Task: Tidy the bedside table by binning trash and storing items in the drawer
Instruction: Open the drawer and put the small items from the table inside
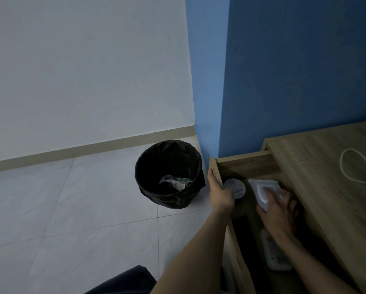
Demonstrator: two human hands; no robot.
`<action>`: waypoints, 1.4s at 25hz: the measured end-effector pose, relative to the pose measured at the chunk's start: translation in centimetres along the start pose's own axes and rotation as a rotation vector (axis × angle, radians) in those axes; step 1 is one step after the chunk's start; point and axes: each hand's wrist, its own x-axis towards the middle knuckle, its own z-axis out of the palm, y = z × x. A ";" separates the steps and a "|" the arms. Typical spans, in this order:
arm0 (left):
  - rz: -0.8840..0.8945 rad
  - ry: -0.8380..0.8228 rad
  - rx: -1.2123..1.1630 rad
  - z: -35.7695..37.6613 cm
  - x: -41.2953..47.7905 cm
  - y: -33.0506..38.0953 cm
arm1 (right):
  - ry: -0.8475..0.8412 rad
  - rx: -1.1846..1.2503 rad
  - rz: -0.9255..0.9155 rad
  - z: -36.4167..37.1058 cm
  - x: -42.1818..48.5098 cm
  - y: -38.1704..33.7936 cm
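The wooden bedside table's drawer (217, 172) stands pulled out at the lower right. My left hand (219, 192) grips the drawer's front panel from outside. Inside the drawer, my right hand (278, 211) holds a white tissue pack (262, 187) against the drawer floor. A round white tin (235, 186) lies in the drawer beside my left hand. A white remote control (276, 257) lies in the drawer under my right forearm. On the table top (326, 177) a coiled white cable (357, 166) rests at the right edge of the view.
A bin with a black bag (169, 172) stands on the pale tiled floor left of the drawer, with crumpled trash (175, 181) inside. A blue wall rises behind the table, a white wall to the left. Dark fabric (122, 281) shows at the bottom.
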 end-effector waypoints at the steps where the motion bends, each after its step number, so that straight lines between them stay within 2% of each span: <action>1: 0.004 0.002 0.002 0.0 0.0 0.0 | -0.039 -0.011 0.010 0.3 0.2 -0.1; 5: 0.024 0.004 -0.005 0.0 -0.1 0.0 | -0.190 0.075 0.072 1.5 1.0 -0.6; 9: 0.047 -0.014 -0.011 -0.1 -0.3 0.1 | -0.369 -0.035 0.027 2.9 1.7 -0.8; 14: 0.035 -0.011 -0.007 -0.1 -0.6 0.4 | -0.416 -0.002 0.032 2.7 2.2 -1.6; 16: 0.038 -0.017 -0.003 0.1 -0.5 0.5 | -0.360 0.045 0.001 1.3 1.2 -2.0; 20: 0.077 0.014 -0.017 1.3 0.2 0.0 | -0.247 0.262 -0.193 -4.4 -3.2 -2.6; 24: 0.079 0.021 0.020 3.5 1.9 -1.3 | -0.021 0.339 -0.333 -10.5 -8.6 -0.6; 29: 0.136 -0.022 0.088 7.4 2.4 -1.4 | 0.266 0.330 -0.173 -16.2 -11.2 7.3; 33: 0.137 -0.017 0.104 8.4 3.1 -1.6 | 0.387 0.188 0.169 -18.7 -11.6 14.7; 35: 0.125 -0.012 0.109 8.4 3.3 -1.7 | 0.378 0.122 0.240 -19.5 -11.7 17.4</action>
